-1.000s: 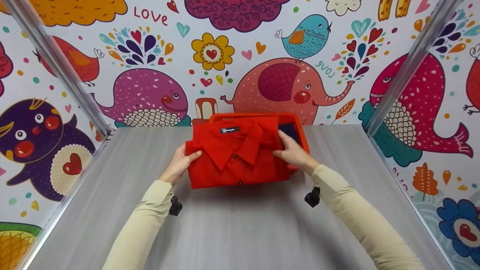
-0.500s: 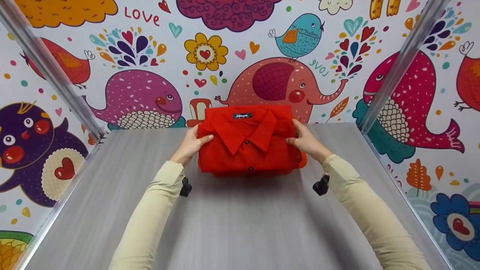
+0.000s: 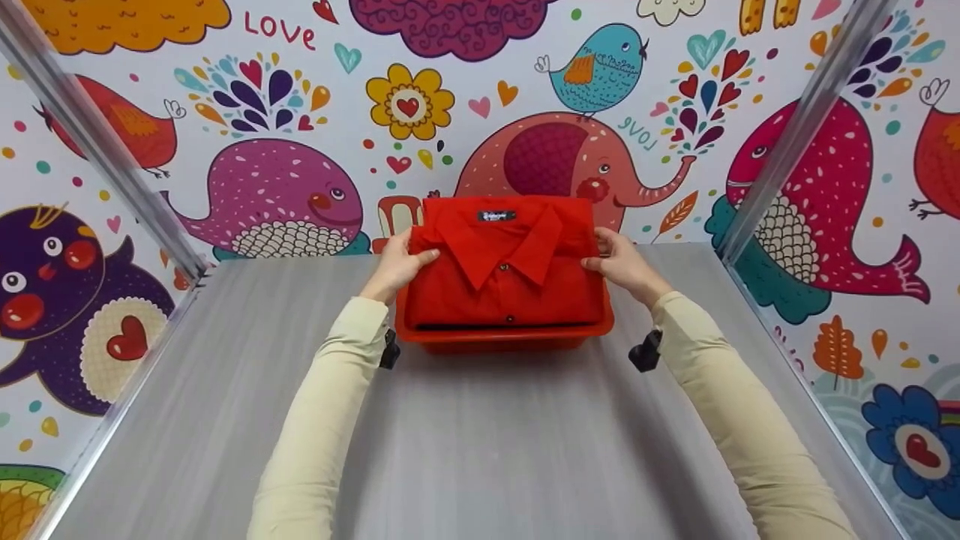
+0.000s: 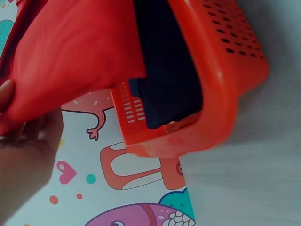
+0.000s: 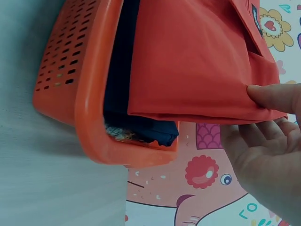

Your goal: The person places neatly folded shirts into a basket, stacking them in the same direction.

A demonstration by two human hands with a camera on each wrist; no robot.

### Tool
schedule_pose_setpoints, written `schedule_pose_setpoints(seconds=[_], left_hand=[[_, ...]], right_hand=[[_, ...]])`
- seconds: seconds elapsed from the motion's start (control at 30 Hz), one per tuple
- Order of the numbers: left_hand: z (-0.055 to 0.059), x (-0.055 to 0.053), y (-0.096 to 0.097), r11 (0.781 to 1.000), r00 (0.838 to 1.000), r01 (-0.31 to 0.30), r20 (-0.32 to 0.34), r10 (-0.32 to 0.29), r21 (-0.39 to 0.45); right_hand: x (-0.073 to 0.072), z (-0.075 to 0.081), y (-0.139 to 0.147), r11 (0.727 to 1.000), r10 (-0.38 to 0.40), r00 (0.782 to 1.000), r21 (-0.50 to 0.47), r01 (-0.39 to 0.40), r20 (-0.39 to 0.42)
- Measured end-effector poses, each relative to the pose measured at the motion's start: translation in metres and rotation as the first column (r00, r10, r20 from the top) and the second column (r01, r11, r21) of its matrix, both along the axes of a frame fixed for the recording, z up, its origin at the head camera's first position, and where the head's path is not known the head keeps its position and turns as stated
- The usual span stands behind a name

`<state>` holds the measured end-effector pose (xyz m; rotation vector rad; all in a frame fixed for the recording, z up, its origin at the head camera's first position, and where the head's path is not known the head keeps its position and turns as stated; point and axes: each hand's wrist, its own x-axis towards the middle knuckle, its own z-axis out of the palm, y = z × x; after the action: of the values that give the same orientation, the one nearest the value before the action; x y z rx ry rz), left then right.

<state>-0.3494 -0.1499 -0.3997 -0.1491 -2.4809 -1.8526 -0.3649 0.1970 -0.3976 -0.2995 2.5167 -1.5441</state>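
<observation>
A folded red collared shirt (image 3: 510, 255) lies level over an orange plastic basket (image 3: 510, 334), its collar toward the back wall. At its left edge my left hand (image 3: 401, 262) pinches the cloth, thumb on top and fingers beneath. The opposite edge is gripped the same way by my right hand (image 3: 626, 262). In both wrist views the shirt sits above the basket's rim. Dark navy cloth (image 4: 167, 70) is folded inside the basket under the shirt. A bit of patterned fabric (image 5: 120, 133) shows at the basket's end in the right wrist view.
The basket stands on a grey wood-grain table (image 3: 480, 442), close to the back wall (image 3: 300, 90) with its cartoon print. Metal posts (image 3: 795, 135) rise at the table's two far corners.
Both hands have carried the shirt back, away from me, and slightly right. It has moved over the basket, whose front rim now shows below the shirt's near edge.
</observation>
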Motion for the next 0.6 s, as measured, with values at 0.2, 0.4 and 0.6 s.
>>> schedule_pose_setpoints(seconds=[0.2, 0.4, 0.6], left_hand=[[0.002, -0.004, 0.002, 0.994, 0.998, -0.054, -0.013, 0.053, -0.094], [0.001, -0.007, 0.002, 0.99, 0.998, -0.066, -0.021, 0.064, -0.127], [-0.006, -0.007, -0.004, 0.993, 0.999, -0.043, -0.02, 0.041, -0.112]], right_hand=[[-0.006, 0.001, -0.002, 1.0, -0.019, 1.0, 0.023, 0.02, -0.02], [-0.006, -0.002, -0.006, 0.999, -0.02, 0.999, 0.046, 0.021, -0.037], [-0.002, -0.011, -0.009, 0.996, -0.061, 0.993, 0.057, 0.067, -0.104]])
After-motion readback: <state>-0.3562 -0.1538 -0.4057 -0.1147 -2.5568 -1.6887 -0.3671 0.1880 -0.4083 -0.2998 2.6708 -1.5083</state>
